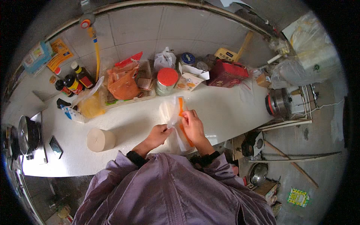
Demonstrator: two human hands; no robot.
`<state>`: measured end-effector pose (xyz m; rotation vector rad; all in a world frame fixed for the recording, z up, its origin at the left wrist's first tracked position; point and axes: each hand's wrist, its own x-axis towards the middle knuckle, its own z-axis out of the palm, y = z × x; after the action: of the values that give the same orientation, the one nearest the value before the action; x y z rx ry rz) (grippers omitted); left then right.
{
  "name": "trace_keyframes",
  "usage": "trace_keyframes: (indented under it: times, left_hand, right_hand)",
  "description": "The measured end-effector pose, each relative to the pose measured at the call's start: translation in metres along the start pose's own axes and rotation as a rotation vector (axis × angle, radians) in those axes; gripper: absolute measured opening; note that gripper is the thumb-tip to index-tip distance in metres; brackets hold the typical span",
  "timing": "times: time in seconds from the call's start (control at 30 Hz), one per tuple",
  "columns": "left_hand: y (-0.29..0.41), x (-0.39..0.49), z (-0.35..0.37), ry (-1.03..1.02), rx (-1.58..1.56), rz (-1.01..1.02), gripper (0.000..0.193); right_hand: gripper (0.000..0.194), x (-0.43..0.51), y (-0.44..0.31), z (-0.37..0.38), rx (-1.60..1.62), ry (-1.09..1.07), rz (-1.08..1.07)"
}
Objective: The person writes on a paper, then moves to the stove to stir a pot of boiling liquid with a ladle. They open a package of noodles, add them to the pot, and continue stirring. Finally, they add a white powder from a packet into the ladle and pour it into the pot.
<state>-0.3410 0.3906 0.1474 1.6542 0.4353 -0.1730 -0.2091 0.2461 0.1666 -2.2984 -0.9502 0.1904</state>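
A clear plastic bag with an orange strip [177, 142] lies at the near edge of the white counter [140, 112], in front of my body. My left hand [158, 136] pinches the bag's whitish edge between thumb and fingers. On the other side, my right hand [193, 126] grips it by the orange strip, its fingers curled. What the bag holds, if anything, cannot be told. To the left of my left hand stands a roll of pale paper [101, 139]. A glass jar with a red lid [166, 81] stands beyond both hands.
Sauce bottles [84, 77], a bag of yellow contents [91, 105], a plastic bin [128, 104], an opened carton [189, 81] and a dark red box [227, 73] line the back. A phone [55, 147] and a pan [28, 135] are at left, a metal pot [279, 104] at right.
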Motion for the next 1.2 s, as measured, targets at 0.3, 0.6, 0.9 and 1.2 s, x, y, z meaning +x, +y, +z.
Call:
trace_keyframes:
  times: [0.3, 0.6, 0.9, 1.2]
  left_hand:
    - [-0.003, 0.011, 0.002, 0.031, 0.216, 0.111, 0.038]
    - [-0.007, 0.004, -0.003, 0.027, 0.307, 0.353, 0.025]
    - [-0.004, 0.002, -0.017, 0.039, 0.280, 0.276, 0.031]
    - [0.053, 0.037, -0.019, 0.226, 0.602, 0.074, 0.059]
  right_hand:
    - [0.023, 0.029, -0.003, 0.012, -0.280, 0.030, -0.130]
    - [0.015, 0.061, 0.057, 0.024, 0.415, -0.060, 0.504]
    - [0.027, 0.063, 0.021, -0.020, -0.012, -0.091, 0.148]
    - [0.023, 0.072, -0.005, -0.009, -0.352, -0.014, -0.032]
